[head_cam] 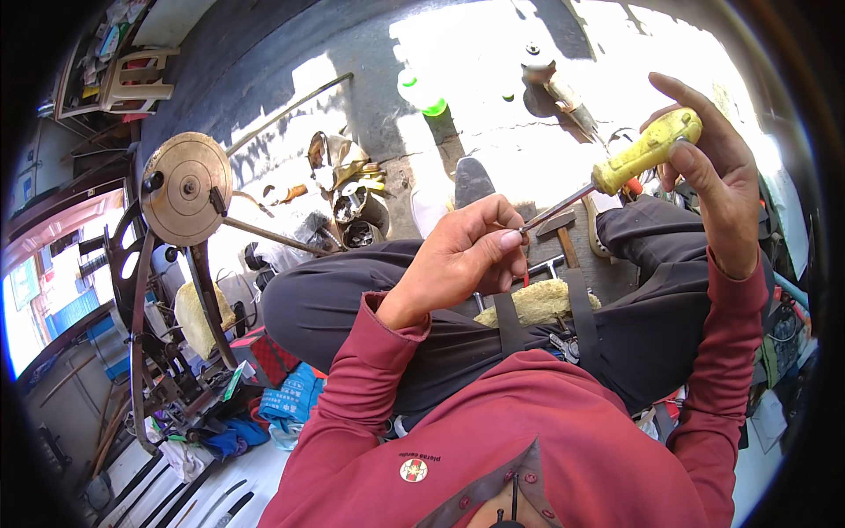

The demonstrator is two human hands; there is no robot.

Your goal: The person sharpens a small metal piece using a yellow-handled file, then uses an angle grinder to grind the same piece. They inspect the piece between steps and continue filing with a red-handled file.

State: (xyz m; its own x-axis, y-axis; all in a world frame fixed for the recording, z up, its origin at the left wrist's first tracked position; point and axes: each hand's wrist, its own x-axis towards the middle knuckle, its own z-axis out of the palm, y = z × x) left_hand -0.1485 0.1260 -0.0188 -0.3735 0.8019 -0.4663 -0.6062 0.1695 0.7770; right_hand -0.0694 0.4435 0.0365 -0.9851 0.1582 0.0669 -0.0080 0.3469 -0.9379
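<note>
My right hand [716, 168] is raised at the right and grips the yellow handle of a screwdriver [647, 150] between thumb and fingers. Its metal shaft slants down to the left. At the far end my left hand [472, 247] pinches the tip between thumb and forefinger. Whether a small part sits at that tip is hidden by the fingers. Below the hands, a rough yellow foam piece [528, 303] lies between my thighs beside dark straps [584, 310]. A hammer [564, 237] with a wooden handle and a metal T-shaped tool [549, 266] lie just beyond it.
A hand-cranked machine with a round wheel [187, 188] stands at my left. Tins of small parts [363, 214] sit past my left knee. Farther out are a bottle with green liquid [422, 92], what looks like a power tool [561, 92], and a plastic chair [138, 79].
</note>
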